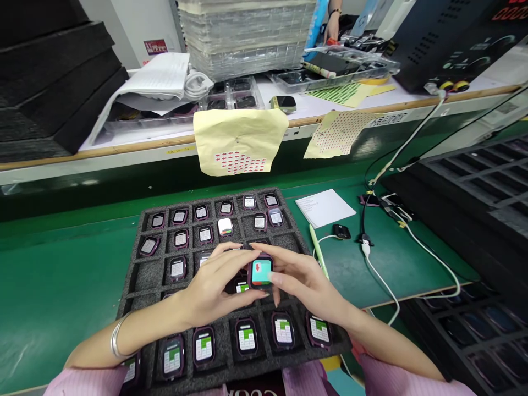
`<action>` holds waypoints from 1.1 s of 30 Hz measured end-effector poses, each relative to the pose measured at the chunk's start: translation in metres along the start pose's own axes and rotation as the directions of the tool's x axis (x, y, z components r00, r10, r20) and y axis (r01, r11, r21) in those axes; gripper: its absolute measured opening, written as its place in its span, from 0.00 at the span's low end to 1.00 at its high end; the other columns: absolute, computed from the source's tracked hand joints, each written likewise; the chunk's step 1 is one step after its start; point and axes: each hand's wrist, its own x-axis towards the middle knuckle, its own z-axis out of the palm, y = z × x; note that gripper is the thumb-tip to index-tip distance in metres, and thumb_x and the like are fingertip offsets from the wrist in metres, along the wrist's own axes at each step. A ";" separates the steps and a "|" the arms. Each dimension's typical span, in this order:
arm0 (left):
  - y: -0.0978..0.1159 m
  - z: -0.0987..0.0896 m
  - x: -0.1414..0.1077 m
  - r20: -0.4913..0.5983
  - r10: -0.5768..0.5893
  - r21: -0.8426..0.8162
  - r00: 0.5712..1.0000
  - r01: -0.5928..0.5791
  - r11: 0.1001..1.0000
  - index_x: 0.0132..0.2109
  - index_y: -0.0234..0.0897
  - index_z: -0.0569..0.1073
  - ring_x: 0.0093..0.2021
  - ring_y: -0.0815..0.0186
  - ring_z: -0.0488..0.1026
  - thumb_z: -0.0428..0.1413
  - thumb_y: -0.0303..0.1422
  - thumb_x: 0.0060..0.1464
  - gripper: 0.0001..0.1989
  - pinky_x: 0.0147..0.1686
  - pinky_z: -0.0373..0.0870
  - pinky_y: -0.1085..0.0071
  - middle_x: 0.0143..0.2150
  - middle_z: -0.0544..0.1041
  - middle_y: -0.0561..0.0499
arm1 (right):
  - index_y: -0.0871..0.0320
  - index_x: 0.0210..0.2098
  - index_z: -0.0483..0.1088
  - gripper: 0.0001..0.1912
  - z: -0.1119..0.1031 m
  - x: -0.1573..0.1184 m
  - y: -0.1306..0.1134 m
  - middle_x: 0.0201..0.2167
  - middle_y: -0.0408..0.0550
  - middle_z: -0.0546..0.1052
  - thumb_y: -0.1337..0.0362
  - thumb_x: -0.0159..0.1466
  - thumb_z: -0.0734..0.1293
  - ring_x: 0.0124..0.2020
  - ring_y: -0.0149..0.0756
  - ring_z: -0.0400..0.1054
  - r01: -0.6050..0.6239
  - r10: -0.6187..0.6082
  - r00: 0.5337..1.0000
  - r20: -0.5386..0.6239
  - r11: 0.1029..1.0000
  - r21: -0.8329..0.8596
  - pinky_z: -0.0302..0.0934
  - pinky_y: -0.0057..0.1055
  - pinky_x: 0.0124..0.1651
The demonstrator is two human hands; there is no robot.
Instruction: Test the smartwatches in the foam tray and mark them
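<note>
Both hands met over the middle of a grey foam tray on a green bench. The left hand and the right hand together held one small watch body just above the tray, fingers closed lightly round its edges; its screen was lit with a red arrow on a teal ground.

As to progress, a judgement only: the front row of watches nearest the person showed green-and-white screens, whereas the back rows showed pale grey screens, and one unit displayed a white, multicoloured screen. Several pockets at the left and around the hands stood vacant. Roughly a third of the tray therefore appeared handled, with the far rows left.

Beside the tray lay a white notepad, a pale green pen and a small black puck on a white cable. Two yellow sticker sheets hung from the shelf edge. A stack of clear trays stood on the shelf, and dark trays at the right. Another person's hand showed at the far top. Nothing lay between the hands and the tray pockets.
</note>
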 end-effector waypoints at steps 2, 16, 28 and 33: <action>0.001 0.000 0.000 -0.020 -0.001 0.003 1.000 0.001 1.000 0.60 0.36 0.64 0.44 0.58 0.77 0.62 0.31 0.53 0.28 0.46 0.74 0.58 0.45 0.79 0.41 | 0.51 0.55 0.70 0.20 0.000 0.004 -0.001 0.37 0.45 0.76 0.65 0.64 0.68 0.26 0.28 0.70 -0.003 0.003 1.000 -0.024 1.000 -0.006 0.70 0.25 0.29; -0.001 0.000 -0.002 -0.021 0.047 -0.010 0.999 -0.047 0.999 0.60 0.32 0.64 0.42 0.60 0.78 0.64 0.31 0.52 0.31 0.48 0.73 0.56 0.44 0.80 0.41 | 0.51 0.50 0.75 0.18 0.002 0.006 0.004 0.31 0.44 0.77 0.69 0.61 0.70 0.23 0.26 0.67 0.008 -0.003 0.997 -0.076 0.997 0.073 0.66 0.20 0.25; -0.008 0.001 -0.004 -0.068 0.009 -0.060 0.998 -0.013 0.998 0.60 0.35 0.65 0.45 0.57 0.76 0.65 0.35 0.50 0.32 0.48 0.73 0.55 0.43 0.80 0.44 | 0.49 0.57 0.68 0.26 0.009 -0.001 0.005 0.33 0.44 0.76 0.72 0.61 0.70 0.25 0.28 0.70 0.029 -0.025 0.997 -0.073 0.998 0.049 0.65 0.17 0.21; -0.010 0.002 -0.006 -0.065 0.043 -0.062 0.997 -0.047 0.997 0.60 0.33 0.65 0.41 0.59 0.77 0.66 0.35 0.49 0.34 0.50 0.71 0.53 0.44 0.80 0.42 | 0.51 0.58 0.67 0.23 0.007 -0.001 0.003 0.36 0.47 0.77 0.68 0.64 0.67 0.29 0.31 0.73 0.065 -0.066 0.998 0.005 0.990 0.124 0.66 0.19 0.22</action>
